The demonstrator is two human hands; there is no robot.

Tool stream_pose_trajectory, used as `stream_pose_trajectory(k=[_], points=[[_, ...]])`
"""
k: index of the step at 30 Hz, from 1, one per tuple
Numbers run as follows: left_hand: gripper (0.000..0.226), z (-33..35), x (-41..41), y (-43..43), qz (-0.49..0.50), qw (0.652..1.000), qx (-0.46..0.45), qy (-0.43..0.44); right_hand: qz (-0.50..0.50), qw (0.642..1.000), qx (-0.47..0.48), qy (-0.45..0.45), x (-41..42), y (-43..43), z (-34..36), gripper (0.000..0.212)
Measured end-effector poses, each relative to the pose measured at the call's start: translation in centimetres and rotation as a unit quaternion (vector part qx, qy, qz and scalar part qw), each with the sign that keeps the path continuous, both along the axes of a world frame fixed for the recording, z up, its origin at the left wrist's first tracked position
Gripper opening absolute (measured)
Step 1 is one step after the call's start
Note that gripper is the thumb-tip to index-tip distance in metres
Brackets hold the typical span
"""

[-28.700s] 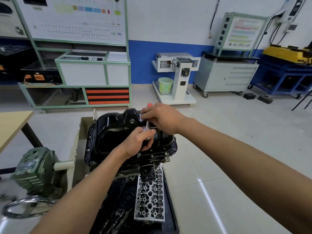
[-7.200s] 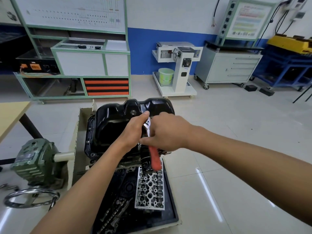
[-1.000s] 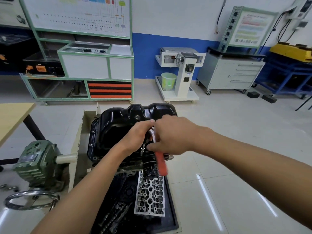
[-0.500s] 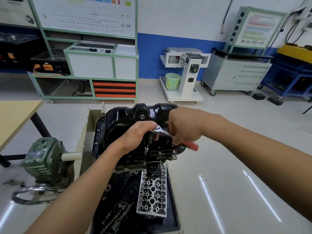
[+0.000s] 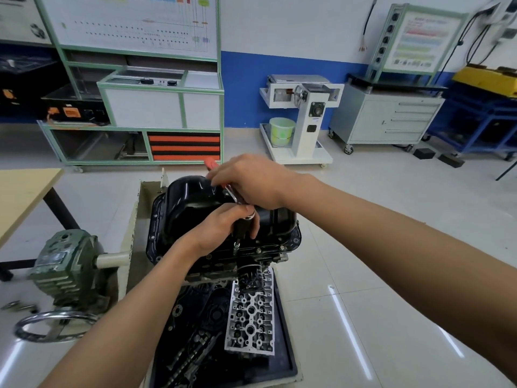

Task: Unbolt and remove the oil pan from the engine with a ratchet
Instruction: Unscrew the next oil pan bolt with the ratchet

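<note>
Black and glossy, the oil pan (image 5: 195, 208) sits bolted on top of the upturned engine (image 5: 221, 266), which is mounted on a stand in the middle of the workshop floor. A ratchet (image 5: 233, 195) lies across the pan's near right side, its red handle end poking out beyond the right hand (image 5: 251, 183), which grips the handle in a closed fist. The left hand (image 5: 221, 233) curls its fingers round the ratchet's chrome head, and a socket extension (image 5: 237, 244) drops from there to the pan's near flange. An oil filter (image 5: 249, 278) juts from the engine just below. A silver cylinder head (image 5: 251, 323) lies in a dark tray (image 5: 286, 359) in front. A green gearbox (image 5: 67, 270) with a handwheel (image 5: 53, 326) stands to the left, near a wooden table (image 5: 22, 197).
</note>
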State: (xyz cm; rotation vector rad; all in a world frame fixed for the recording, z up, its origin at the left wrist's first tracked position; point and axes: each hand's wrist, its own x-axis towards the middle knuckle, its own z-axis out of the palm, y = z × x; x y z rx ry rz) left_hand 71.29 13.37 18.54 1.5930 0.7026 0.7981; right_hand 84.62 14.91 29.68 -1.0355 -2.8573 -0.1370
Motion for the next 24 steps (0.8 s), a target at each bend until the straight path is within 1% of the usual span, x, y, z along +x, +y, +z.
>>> stream_pose_trajectory(k=[2, 4, 7, 9, 12, 13, 16, 18, 21, 22, 24], points=[[0.042, 0.0, -0.1, -0.3, 0.012, 1.0, -0.01, -0.003, -0.013, 1.0, -0.009, -0.004, 0.7, -0.2, 0.1, 0.045], [0.043, 0.1, 0.1, -0.4, 0.044, 0.999, -0.009, -0.01, -0.07, 0.997, -0.01, -0.03, 1.6, -0.4, 0.3, 0.045], [0.043, 0.3, 0.4, -0.2, 0.109, 0.994, -0.018, -0.028, -0.182, 0.98, -0.003, -0.077, 3.1, -1.2, 1.0, 0.026], [0.044, 0.4, 0.6, -0.1, 0.125, 0.991, -0.014, -0.033, -0.224, 0.97, 0.001, -0.093, 3.7, -2.4, 1.3, 0.008], [0.05, 0.3, 1.2, 0.0, 0.125, 0.992, 0.01, -0.023, -0.222, 0.968, -0.029, -0.109, 3.8, -4.6, 1.1, 0.041], [0.05, 0.2, 1.4, 0.0, 0.124, 0.992, 0.016, -0.019, -0.214, 0.97, -0.037, -0.109, 3.5, -5.4, 1.1, 0.046], [0.041, -0.1, 1.8, -0.3, 0.125, 0.991, 0.01, -0.035, -0.201, 0.973, -0.095, -0.055, 2.2, -7.3, 0.1, 0.051], [0.042, 0.0, 1.7, -0.5, 0.13, 0.991, 0.003, -0.034, -0.192, 0.972, -0.133, -0.016, 1.2, -8.2, -0.6, 0.052], [0.043, 0.3, 1.3, -0.5, 0.122, 0.992, -0.007, -0.04, -0.189, 0.969, -0.157, 0.026, 0.8, -8.6, -0.8, 0.05], [0.041, 0.4, 1.2, -0.5, 0.115, 0.992, -0.008, -0.043, -0.192, 0.967, -0.166, 0.028, 1.0, -8.4, -0.6, 0.049], [0.038, 0.6, 0.9, -0.6, 0.103, 0.993, -0.012, -0.047, -0.195, 0.964, -0.182, -0.01, 1.7, -7.8, 0.1, 0.045]])
